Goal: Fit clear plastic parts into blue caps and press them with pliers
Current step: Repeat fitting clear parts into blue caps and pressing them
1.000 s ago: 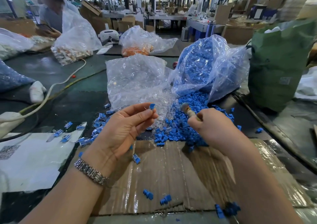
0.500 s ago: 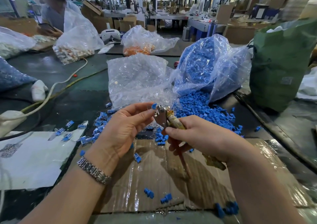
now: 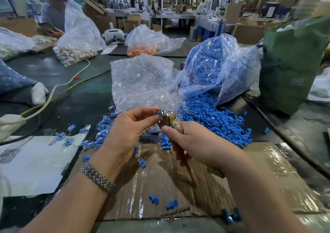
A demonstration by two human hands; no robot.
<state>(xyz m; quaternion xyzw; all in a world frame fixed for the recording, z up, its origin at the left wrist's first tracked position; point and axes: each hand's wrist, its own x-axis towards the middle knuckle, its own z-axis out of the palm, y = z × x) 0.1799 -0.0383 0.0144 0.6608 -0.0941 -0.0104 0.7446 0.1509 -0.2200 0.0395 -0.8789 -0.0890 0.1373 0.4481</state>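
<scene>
Your workbench (image 3: 85,106) carries a flattened cardboard sheet (image 3: 160,184) right in front of you. Behind it stand a green sack (image 3: 292,66), an open bag of blue caps (image 3: 214,68) spilling a heap of caps (image 3: 214,120) onto the bench, and a bag of clear plastic parts (image 3: 141,79) to its left. Finished pieces (image 3: 71,134) lie scattered at your left. Your right hand (image 3: 192,143) grips the pliers (image 3: 169,123) by their handles, fingers curled round them. Your left hand (image 3: 130,131) pinches one blue cap (image 3: 160,111) between thumb and fingertips, held against the pliers' metal head, above the cardboard's far edge.
</scene>
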